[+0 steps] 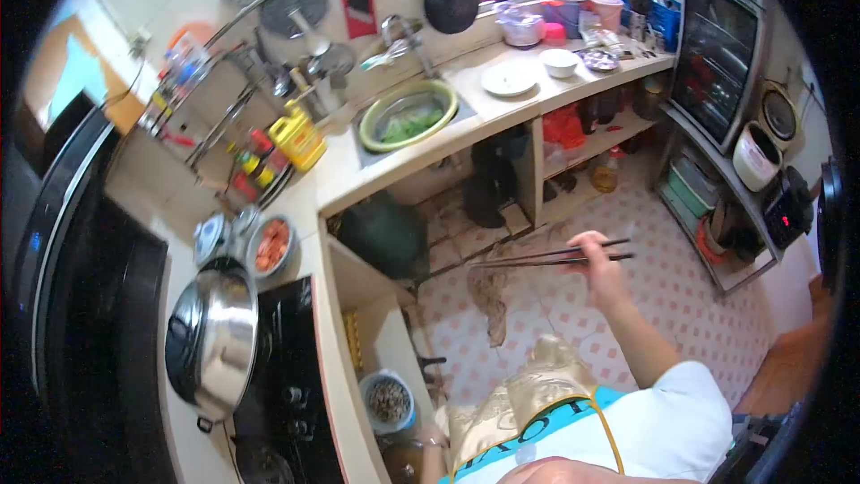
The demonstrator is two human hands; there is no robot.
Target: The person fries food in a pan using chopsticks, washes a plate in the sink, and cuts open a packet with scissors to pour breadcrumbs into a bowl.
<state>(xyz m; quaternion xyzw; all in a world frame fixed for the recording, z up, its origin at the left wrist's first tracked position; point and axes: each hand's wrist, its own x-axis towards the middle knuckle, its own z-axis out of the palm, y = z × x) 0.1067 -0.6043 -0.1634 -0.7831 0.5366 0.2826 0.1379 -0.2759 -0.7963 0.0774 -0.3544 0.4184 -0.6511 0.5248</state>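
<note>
My right hand (593,262) is closed around a pair of long dark chopsticks (537,260), raised over the tiled floor. The chopsticks lie nearly level, tips to the left. Low in the view, my left forearm and part of my left hand (434,437) show beside a white and blue tub (410,419) holding small grey-white pieces. The fingers of that hand are not clear, nor whether they touch the tub. To the left, on the counter, stand a bowl of pinkish-orange food pieces (271,245) and a large steel pot (224,341) near the black cooktop (300,350).
A green-rimmed basin (370,137) with leafy greens sits in the sink. On the far counter are a white plate (509,80), a white bowl (560,63) and a yellow jug (297,135). At right stands a metal rack (717,157) with appliances. Open shelves run under the counter.
</note>
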